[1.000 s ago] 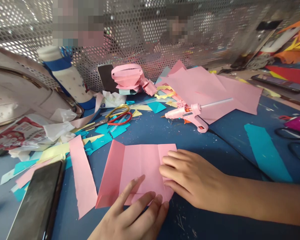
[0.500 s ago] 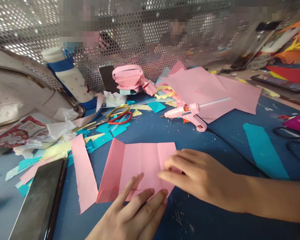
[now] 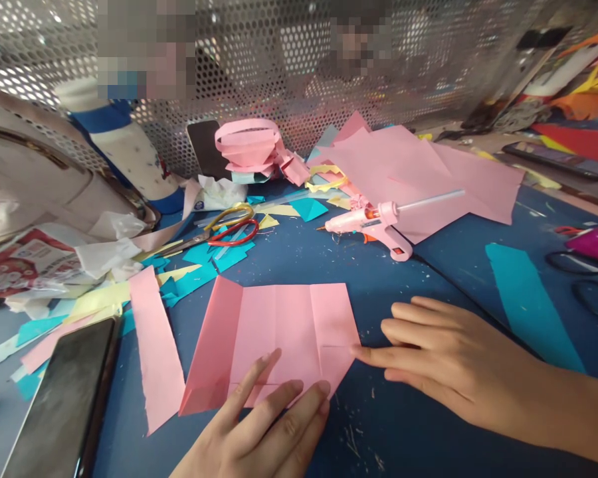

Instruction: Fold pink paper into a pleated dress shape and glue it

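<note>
A creased pink sheet of paper (image 3: 289, 318) lies on the blue table, its left panel folded upward and a fold along its lower edge. My left hand (image 3: 269, 418) rests on its lower part, fingers spread and pressing down. At the sheet's right edge is my right hand (image 3: 438, 358), index fingertip touching the paper and the other fingers extended with nothing in them. Left of the sheet lies a pink paper strip (image 3: 157, 352). Beyond it are scissors (image 3: 224, 229) with red and yellow handles, and a pink glue gun (image 3: 373, 226) on its side.
A phone (image 3: 62, 398) lies at the left front among blue and yellow scraps. Behind stand a bottle (image 3: 124, 146), a pink paper model (image 3: 254, 149) and stacked pink sheets (image 3: 418, 172). A blue strip (image 3: 533, 305) and the glue gun's cord (image 3: 471, 309) are at right.
My right hand has slid rightward across the pink sheet to its right edge, and its fingers have straightened. My left hand stays on the sheet. The view has shifted slightly.
</note>
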`<move>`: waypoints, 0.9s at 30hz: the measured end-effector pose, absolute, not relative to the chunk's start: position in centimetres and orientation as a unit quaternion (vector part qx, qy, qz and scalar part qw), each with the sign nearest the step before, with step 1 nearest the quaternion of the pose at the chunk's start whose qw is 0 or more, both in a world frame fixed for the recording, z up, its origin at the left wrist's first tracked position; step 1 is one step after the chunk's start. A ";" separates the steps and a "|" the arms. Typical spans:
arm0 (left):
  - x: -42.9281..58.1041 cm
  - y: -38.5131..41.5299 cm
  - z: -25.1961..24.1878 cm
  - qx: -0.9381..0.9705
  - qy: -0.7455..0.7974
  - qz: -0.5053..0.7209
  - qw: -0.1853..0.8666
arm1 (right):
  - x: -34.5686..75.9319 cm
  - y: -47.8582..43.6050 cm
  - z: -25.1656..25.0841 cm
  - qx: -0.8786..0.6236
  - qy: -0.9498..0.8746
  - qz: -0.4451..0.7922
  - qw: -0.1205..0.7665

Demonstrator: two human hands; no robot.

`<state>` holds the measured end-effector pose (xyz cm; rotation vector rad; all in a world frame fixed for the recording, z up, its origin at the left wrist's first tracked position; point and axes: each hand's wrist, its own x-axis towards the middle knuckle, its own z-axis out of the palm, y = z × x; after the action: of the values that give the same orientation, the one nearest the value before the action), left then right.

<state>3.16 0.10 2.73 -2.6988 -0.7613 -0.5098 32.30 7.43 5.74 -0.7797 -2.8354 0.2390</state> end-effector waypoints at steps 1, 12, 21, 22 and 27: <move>3.2 0.1 3.0 -0.939 -0.264 -0.171 0.140 | 32.5 7.4 5.9 -0.268 -0.956 0.074 0.092; 2.9 -0.9 4.1 -0.953 -0.257 -0.136 0.082 | 30.0 8.0 7.2 -0.271 -0.946 0.131 0.122; 3.0 -1.1 4.9 -0.960 -0.246 -0.105 0.088 | 25.2 9.3 6.6 -0.305 -0.914 0.251 0.090; 3.0 -1.1 4.9 -0.958 -0.247 -0.111 0.090 | 25.1 9.4 6.6 -0.303 -0.915 0.249 0.090; 2.9 -0.8 4.7 -0.955 -0.244 -0.130 0.108 | 25.2 9.3 6.3 -0.286 -0.928 0.216 0.097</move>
<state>2.94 -0.76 4.72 -2.8095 -0.7166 -0.3813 25.25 9.25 6.33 -0.8475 -2.7490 0.6387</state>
